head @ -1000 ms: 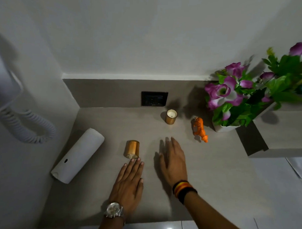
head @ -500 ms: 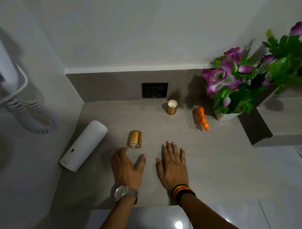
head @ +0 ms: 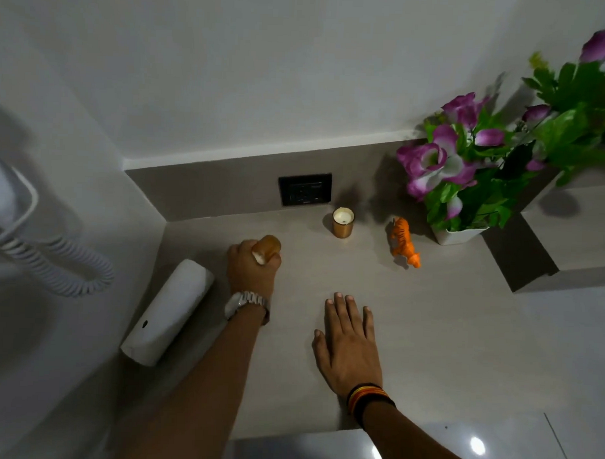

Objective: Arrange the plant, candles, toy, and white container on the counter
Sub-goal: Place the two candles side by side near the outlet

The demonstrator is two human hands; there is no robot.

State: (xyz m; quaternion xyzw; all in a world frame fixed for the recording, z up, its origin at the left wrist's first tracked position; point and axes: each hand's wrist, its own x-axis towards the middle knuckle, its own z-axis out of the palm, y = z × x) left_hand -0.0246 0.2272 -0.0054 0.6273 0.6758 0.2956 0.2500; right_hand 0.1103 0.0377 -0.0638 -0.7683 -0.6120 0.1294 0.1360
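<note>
My left hand (head: 250,268) is closed around a gold candle (head: 268,248), tilted, with its white wax end toward me. A second gold candle (head: 343,222) stands upright near the back wall below a black socket. To its right an orange toy tiger (head: 404,242) stands on the counter (head: 445,320). The plant (head: 481,167), with purple flowers and green leaves in a white pot, sits at the back right. The white cylindrical container (head: 169,308) lies on its side at the left, beside my left wrist. My right hand (head: 350,344) rests flat and open on the counter.
A black wall socket (head: 304,189) is set in the grey backsplash. A white wall-mounted device with a coiled cord (head: 56,272) hangs at the left. A raised ledge (head: 575,239) borders the counter on the right, behind the plant. Glossy floor shows below the counter's front edge.
My left hand moved forward and closed around the gold candle that lay on its side, tipping it up. My right hand stayed flat on the counter. The view shifted slightly.
</note>
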